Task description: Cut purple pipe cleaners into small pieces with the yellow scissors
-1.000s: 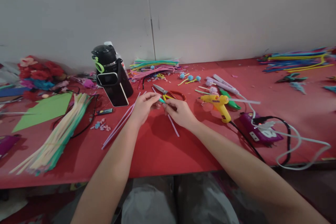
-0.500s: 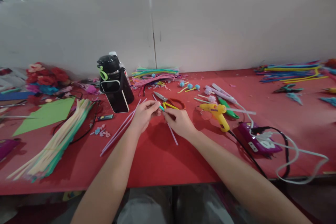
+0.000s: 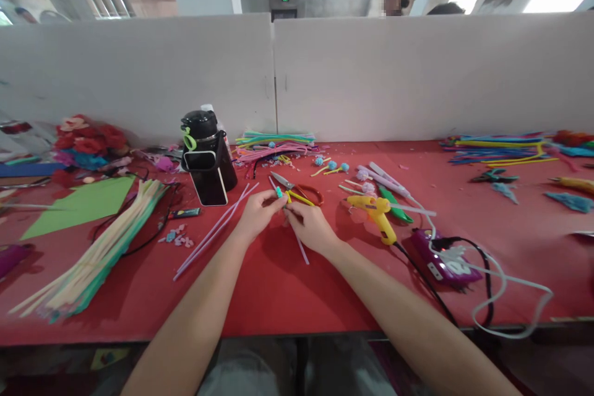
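Above the red table (image 3: 260,303), my two hands meet fingertip to fingertip. My left hand (image 3: 258,213) is closed, pinching a small teal piece of craft stem (image 3: 279,192) between thumb and finger. My right hand (image 3: 312,223) is also closed; its fingertips sit just below the teal piece, and what they grip is too small and hidden to make out. Just behind lie scissors (image 3: 304,192) with orange and yellow on their handles. A lilac pipe cleaner (image 3: 301,249) passes under my right hand, and more lilac pipe cleaners (image 3: 211,238) lie left of my left hand.
A yellow glue gun (image 3: 378,213) and a purple power strip (image 3: 445,263) with cables lie right. Left are a black phone-like box (image 3: 211,185), a black bottle (image 3: 202,127) and a cream-and-green pipe cleaner bundle (image 3: 106,244). Blue pompoms (image 3: 331,165) lie behind; a white partition (image 3: 371,80) stands beyond.
The view has tilted up slightly. The teal piece now stands more upright and shows above my left fingertips; my right fingers have dropped a little below it.
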Tool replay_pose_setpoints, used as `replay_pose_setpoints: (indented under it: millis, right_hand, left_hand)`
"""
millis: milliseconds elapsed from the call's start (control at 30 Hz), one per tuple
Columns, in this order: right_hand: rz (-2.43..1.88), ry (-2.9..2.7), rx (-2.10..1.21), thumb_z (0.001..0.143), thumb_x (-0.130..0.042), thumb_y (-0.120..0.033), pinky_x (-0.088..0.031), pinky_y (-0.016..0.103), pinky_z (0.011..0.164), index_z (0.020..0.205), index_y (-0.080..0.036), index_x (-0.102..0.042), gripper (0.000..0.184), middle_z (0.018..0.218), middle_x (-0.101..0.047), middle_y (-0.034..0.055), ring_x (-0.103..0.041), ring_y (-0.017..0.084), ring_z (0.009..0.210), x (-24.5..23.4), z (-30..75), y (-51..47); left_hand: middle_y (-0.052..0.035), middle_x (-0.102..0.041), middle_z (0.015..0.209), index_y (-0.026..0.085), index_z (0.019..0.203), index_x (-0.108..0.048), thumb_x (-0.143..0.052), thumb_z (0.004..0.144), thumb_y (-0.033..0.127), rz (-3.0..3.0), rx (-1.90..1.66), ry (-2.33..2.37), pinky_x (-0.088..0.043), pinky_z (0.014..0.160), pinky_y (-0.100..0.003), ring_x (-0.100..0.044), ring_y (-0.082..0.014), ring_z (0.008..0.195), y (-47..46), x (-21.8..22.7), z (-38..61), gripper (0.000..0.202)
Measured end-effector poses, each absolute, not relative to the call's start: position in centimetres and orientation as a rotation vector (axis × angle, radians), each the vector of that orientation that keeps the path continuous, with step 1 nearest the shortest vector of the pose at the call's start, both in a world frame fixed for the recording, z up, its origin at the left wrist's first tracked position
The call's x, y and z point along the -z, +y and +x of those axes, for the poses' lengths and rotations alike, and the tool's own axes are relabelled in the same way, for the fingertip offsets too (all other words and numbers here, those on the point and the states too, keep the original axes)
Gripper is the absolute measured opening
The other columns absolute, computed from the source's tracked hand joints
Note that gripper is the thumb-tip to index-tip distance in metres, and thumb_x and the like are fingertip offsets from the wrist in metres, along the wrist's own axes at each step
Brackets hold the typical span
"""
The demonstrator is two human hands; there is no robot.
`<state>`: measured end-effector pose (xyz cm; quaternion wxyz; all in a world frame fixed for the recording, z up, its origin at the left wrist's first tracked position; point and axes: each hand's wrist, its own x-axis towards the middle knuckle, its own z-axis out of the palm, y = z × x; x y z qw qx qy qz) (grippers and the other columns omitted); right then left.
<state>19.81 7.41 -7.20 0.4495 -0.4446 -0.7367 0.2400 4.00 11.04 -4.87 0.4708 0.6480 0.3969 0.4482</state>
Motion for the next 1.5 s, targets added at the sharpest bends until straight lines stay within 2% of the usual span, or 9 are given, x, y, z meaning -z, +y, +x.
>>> replay_pose_setpoints:
  millis: [133, 267, 367, 467, 633, 767, 1000, 1300, 1500]
  right_hand:
    - [-1.101, -1.847, -0.636, 0.091, -0.050, -0.014, -0.042, 0.025, 0.063, 0.072, -0.021, -0.058, 0.022, 0.069, -0.068, 0.0022, -0.061, 0.015, 0.063, 7.3, 19.6, 7.2]
    - [-1.175, -1.896, -0.616, 0.094, -0.055, -0.030, -0.034, 0.024, 0.056, 0.066, -0.021, -0.056, 0.030, 0.059, -0.059, -0.0010, -0.050, 0.013, 0.055, 6.6, 19.8, 7.0]
    - [-1.288, -1.910, -0.527, 0.096, -0.054, -0.043, -0.027, 0.026, 0.055, 0.059, -0.020, -0.049, 0.044, 0.054, -0.050, -0.0018, -0.041, 0.012, 0.053, 5.9, 20.7, 7.2]
    - [-1.335, -1.875, -0.514, 0.095, -0.054, -0.039, -0.027, 0.028, 0.056, 0.058, -0.020, -0.051, 0.042, 0.055, -0.051, -0.0009, -0.040, 0.012, 0.053, 5.8, 21.6, 7.6]
    - [-1.295, -1.766, -0.596, 0.092, -0.057, -0.037, -0.041, 0.028, 0.065, 0.083, -0.019, -0.069, 0.023, 0.074, -0.070, 0.0042, -0.060, 0.017, 0.067, 6.6, 21.6, 8.4]
    - [-1.181, -1.587, -0.746, 0.093, -0.053, -0.051, -0.048, 0.028, 0.070, 0.100, -0.017, -0.068, 0.038, 0.091, -0.074, 0.0077, -0.065, 0.018, 0.078, 6.8, 20.8, 8.9]
    - [-1.024, -1.360, -0.994, 0.081, -0.063, -0.061, -0.042, 0.027, 0.057, 0.075, -0.019, -0.063, 0.043, 0.061, -0.057, -0.0015, -0.050, 0.013, 0.057, 7.1, 21.0, 9.7]
    - [-1.058, -1.314, -0.973, 0.083, -0.057, -0.066, -0.040, 0.027, 0.052, 0.067, -0.021, -0.055, 0.048, 0.055, -0.049, -0.0033, -0.045, 0.013, 0.051, 7.3, 20.9, 9.8]
    - [-1.139, -1.394, -0.594, 0.085, -0.063, -0.048, -0.049, 0.033, 0.072, 0.094, -0.018, -0.065, 0.031, 0.089, -0.068, 0.0085, -0.059, 0.020, 0.078, 4.2, 20.9, 7.9]
  left_hand:
    - [-0.0060, -0.071, 0.081, 0.016, 0.083, -0.070, -0.073, 0.080, 0.055, 1.518, -1.131, 1.002, -0.054, 0.076, -0.033, -0.066, -0.0195, 0.077, 11.5, 5.2, 3.9, 0.039]
    - [-0.0034, -0.066, 0.077, 0.016, 0.087, -0.065, -0.065, 0.084, 0.056, 1.492, -1.218, 1.094, -0.054, 0.074, -0.031, -0.064, -0.0169, 0.074, 12.4, 5.4, 2.7, 0.040]
    - [-0.0003, -0.060, 0.068, 0.017, 0.077, -0.062, -0.063, 0.086, 0.050, 1.576, -1.180, 1.144, -0.047, 0.063, -0.026, -0.056, -0.0131, 0.062, 12.8, 5.2, 1.9, 0.035]
    - [0.0031, -0.050, 0.057, 0.016, 0.069, -0.062, -0.062, 0.087, 0.042, 1.697, -1.114, 1.179, -0.034, 0.053, -0.024, -0.045, -0.0105, 0.053, 12.4, 4.6, 1.8, 0.031]
    - [0.0028, -0.051, 0.057, 0.016, 0.068, -0.068, -0.060, 0.090, 0.043, 1.829, -1.044, 1.178, -0.032, 0.055, -0.024, -0.042, -0.0104, 0.054, 11.4, 3.6, 2.4, 0.035]
    - [0.0031, -0.055, 0.054, 0.016, 0.073, -0.073, -0.067, 0.085, 0.046, 1.876, -0.937, 1.129, -0.035, 0.053, -0.024, -0.045, -0.0106, 0.050, 10.9, 3.6, 2.7, 0.033]
    - [0.0020, -0.062, 0.059, 0.016, 0.076, -0.072, -0.072, 0.083, 0.047, 1.885, -0.865, 1.057, -0.043, 0.056, -0.024, -0.056, -0.0118, 0.053, 10.6, 4.0, 3.1, 0.032]
    - [-0.0010, -0.067, 0.063, 0.017, 0.072, -0.065, -0.055, 0.093, 0.035, 1.962, -0.804, 0.956, -0.044, 0.056, -0.024, -0.056, -0.0108, 0.051, 10.6, 3.9, 3.3, 0.029]
    - [0.0003, -0.064, 0.060, 0.018, 0.070, -0.061, -0.053, 0.092, 0.039, 1.957, -0.869, 1.093, -0.042, 0.055, -0.025, -0.055, -0.0119, 0.050, 11.4, 4.7, 2.8, 0.032]
